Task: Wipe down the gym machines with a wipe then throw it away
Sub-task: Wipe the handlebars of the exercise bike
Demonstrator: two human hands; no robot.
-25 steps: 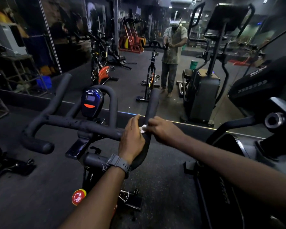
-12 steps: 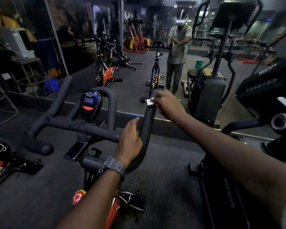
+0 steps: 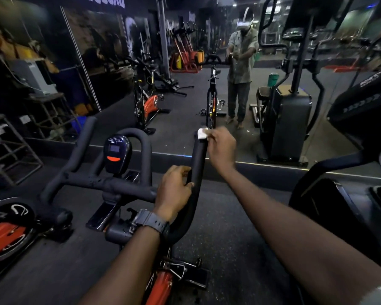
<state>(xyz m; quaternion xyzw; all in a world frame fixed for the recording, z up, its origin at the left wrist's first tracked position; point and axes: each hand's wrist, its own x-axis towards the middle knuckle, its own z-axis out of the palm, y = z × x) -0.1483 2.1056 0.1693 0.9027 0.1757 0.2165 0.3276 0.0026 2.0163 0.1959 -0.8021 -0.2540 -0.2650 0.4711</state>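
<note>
An exercise bike stands in front of me with black padded handlebars [image 3: 110,183] and a small console [image 3: 116,150]. My right hand [image 3: 221,148] pinches a small white wipe [image 3: 201,133] against the far tip of the right handlebar prong [image 3: 199,164]. My left hand [image 3: 174,190], with a dark watch on its wrist, grips the same prong lower down, near its bend.
A wall mirror [image 3: 185,102] ahead reflects me, the bike and other machines. A black elliptical machine [image 3: 361,194] stands close on my right. Another red and black bike [image 3: 7,234] sits at the left. A metal rack [image 3: 11,146] stands far left. The floor is dark rubber.
My right hand slid the wipe up the right prong from near my left hand to the tip. My left hand kept its hold on the bar.
</note>
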